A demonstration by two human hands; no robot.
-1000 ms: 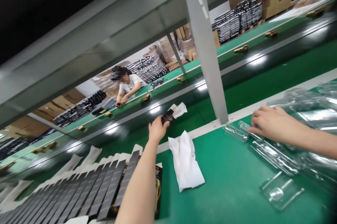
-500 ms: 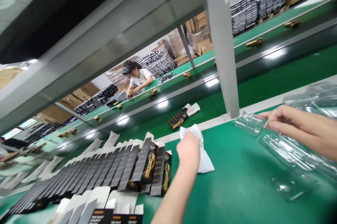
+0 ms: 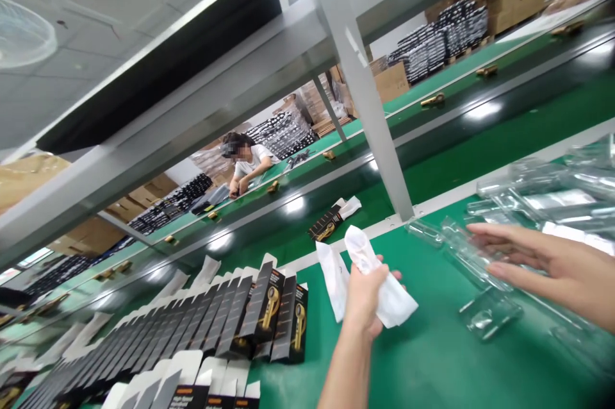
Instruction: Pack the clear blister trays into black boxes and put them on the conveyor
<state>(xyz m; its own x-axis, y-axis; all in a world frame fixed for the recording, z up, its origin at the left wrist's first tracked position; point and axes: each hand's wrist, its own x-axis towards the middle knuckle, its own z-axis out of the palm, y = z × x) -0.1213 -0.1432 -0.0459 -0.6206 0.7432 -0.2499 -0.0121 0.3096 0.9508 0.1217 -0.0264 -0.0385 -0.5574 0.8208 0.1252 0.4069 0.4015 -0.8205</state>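
Noted at the left hand (image 3: 368,293): closed round the middle of a white pouch (image 3: 400,306), with thumb on top and fingertips showing past the edge. Held up on the near side of the grey metal post (image 3: 379,133), close to its foot, with contents hidden. Noted at the right hand (image 3: 552,261): opened partway, with thumb and fingers parted, to the right of the post and over clear plastic trays (image 3: 571,181). Cannot tell whether in contact with any.

Lying just left of the post's foot, on the near side: a second white pouch (image 3: 331,277). Found further left of the post: a long row of black cartons (image 3: 206,309), leaning together, with white flaps raised and a gold handheld fan printed on the nearest. Lying on the green belt (image 3: 456,168), left of the post: a single black carton (image 3: 323,224) with white material at one end. Spaced out beyond the post: gold handheld fans (image 3: 432,100). Seated beyond and left of the post: a co-worker (image 3: 252,162), bent forward.
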